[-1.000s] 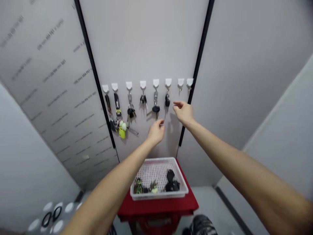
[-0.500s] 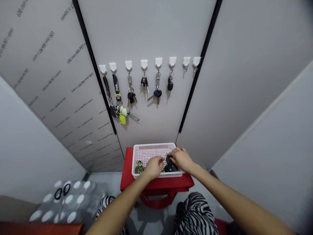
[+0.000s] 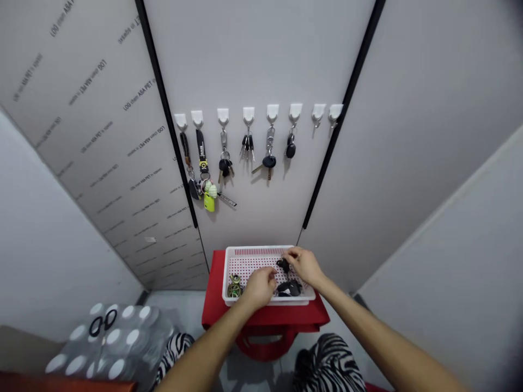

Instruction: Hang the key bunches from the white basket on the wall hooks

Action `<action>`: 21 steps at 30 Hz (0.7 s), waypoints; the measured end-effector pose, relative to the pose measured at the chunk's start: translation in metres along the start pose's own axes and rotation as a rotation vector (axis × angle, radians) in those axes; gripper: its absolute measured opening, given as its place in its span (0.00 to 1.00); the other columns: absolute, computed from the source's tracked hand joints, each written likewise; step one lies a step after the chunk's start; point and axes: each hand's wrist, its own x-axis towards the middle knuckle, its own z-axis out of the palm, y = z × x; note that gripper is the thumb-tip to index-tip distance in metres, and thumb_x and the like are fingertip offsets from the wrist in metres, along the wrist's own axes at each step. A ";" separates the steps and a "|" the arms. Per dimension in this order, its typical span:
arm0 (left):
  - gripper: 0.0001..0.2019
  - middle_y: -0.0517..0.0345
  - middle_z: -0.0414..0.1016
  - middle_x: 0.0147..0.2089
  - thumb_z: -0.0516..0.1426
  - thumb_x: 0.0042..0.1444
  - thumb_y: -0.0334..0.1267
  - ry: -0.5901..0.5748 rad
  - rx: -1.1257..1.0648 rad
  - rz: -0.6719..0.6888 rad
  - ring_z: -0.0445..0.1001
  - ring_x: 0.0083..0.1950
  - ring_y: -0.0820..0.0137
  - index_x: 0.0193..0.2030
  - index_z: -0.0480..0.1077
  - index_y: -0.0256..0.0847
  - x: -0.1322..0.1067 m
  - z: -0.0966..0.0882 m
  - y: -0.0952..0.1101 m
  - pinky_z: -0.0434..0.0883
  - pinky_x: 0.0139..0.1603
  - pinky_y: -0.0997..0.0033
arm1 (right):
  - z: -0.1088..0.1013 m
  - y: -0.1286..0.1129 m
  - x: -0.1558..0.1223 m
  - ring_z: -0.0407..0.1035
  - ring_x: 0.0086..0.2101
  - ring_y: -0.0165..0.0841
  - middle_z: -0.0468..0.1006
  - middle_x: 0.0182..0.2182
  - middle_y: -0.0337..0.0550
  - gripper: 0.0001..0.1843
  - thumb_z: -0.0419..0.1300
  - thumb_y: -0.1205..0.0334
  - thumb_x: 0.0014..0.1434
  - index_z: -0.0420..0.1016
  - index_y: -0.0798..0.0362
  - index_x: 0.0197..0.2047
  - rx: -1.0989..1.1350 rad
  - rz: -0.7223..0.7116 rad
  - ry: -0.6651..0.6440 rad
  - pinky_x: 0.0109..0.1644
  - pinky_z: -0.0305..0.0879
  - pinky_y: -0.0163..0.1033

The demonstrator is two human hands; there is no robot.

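Observation:
A white perforated plastic basket point(image 3: 261, 250) lies under both my hands. My right hand point(image 3: 305, 265) is over its right side, fingers closed on a small dark bunch of keys point(image 3: 283, 265), which hangs from the fingertips inside the basket. Below it, black key fobs point(image 3: 289, 288) lie in the front right corner. My left hand point(image 3: 259, 287) reaches over the front rim, near the middle. Its fingers are curled, with a gap between thumb and forefinger and nothing visible in them. Green and gold metal pieces point(image 3: 235, 287) rest in the front left corner.
Beneath the basket is a red-covered stand point(image 3: 214, 299). On the panel ahead, a row of white hooks point(image 3: 248, 114) bears several key bunches point(image 3: 224, 166); the two rightmost hooks point(image 3: 318, 113) carry no keys. Capped bottles point(image 3: 114, 337) with black-handled scissors point(image 3: 103, 322) on top stand at lower left.
My right hand has lifted the small dark key bunch up and apart from the black fobs. My left hand stays over the basket's front. The whole view has shifted slightly.

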 end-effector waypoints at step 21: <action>0.15 0.54 0.69 0.33 0.50 0.41 0.33 0.297 -0.483 0.176 0.66 0.32 0.73 0.40 0.61 0.34 0.087 -0.067 0.096 0.63 0.34 0.73 | -0.113 -0.065 0.057 0.57 0.15 0.21 0.63 0.12 0.33 0.08 0.54 0.62 0.38 0.66 0.59 0.21 0.694 0.057 0.201 0.21 0.57 0.29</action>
